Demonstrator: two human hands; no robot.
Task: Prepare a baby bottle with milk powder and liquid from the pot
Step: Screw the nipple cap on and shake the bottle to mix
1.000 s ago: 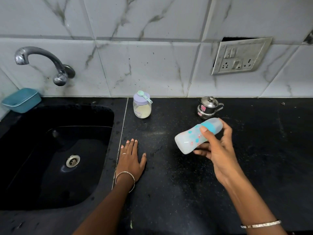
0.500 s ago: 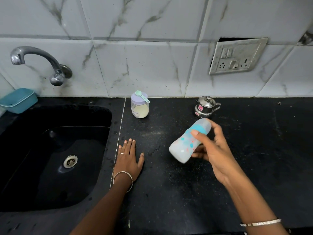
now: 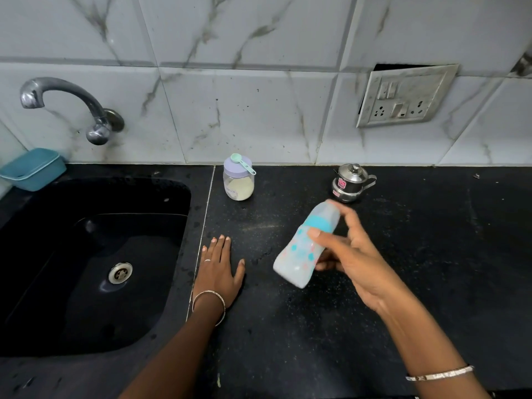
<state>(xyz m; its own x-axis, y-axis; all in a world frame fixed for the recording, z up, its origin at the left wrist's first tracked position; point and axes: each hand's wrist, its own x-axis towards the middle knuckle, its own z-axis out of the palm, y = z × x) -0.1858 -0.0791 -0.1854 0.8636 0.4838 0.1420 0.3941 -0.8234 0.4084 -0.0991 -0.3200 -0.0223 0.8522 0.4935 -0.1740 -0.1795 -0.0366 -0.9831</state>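
Count, on countertop point(image 3: 288, 341) and wall:
- baby bottle point(image 3: 302, 249) ×1
- powder jar point(image 3: 238, 185) ×1
- scoop point(image 3: 243, 163) ×1
- steel pot point(image 3: 349, 182) ×1
- hands ×2: left hand point(image 3: 218, 269), right hand point(image 3: 357, 260)
- bangles ×2: left bangle point(image 3: 208, 298), right bangle point(image 3: 439, 373)
- ring point(image 3: 207, 260) ×1
- tap point(image 3: 72, 102) ×1
- sink point(image 3: 57, 254) ×1
- teal tub point(image 3: 34, 168) ×1
- socket plate point(image 3: 403, 96) ×1

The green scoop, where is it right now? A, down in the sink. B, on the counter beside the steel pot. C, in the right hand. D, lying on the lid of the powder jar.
D: the green scoop lies across the top of the powder jar near the wall, while the right hand holds only the baby bottle.
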